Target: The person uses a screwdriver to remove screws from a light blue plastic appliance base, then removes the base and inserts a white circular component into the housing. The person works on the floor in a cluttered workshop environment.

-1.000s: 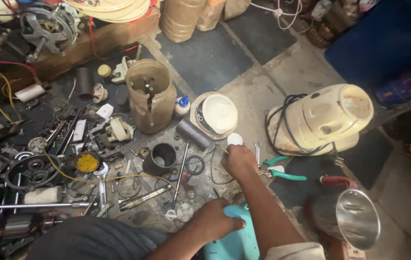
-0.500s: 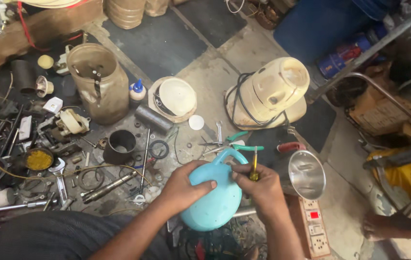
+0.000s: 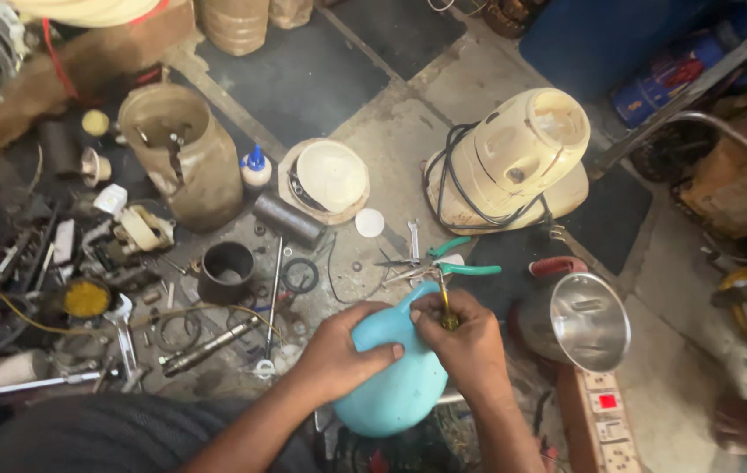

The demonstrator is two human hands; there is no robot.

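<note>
**Workshop floor: cluttered, worn, unevenly lit**

Floor (image 3: 408, 131) is grey concrete slabs with dark seams, stained. A dark mat (image 3: 303, 74) lies on it, up and left of the cream appliance (image 3: 514, 162). Right of that appliance runs a metal frame (image 3: 706, 79), with a blue panel (image 3: 601, 39) above it. Left of the appliance, scattered metal parts (image 3: 84, 280) cover a darker, shadowed area.

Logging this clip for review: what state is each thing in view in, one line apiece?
Light blue plastic jug-shaped housing: held off the floor, gripped by the left hand.
Thin yellow-handled screwdriver: upright in the right hand, tip at the housing.
Green-handled pliers: lying on the floor.
Cream mixer base: tipped on its side, black cord wrapped around it.
Steel jar: open, no lid.
Beige plastic jar: open.
</note>
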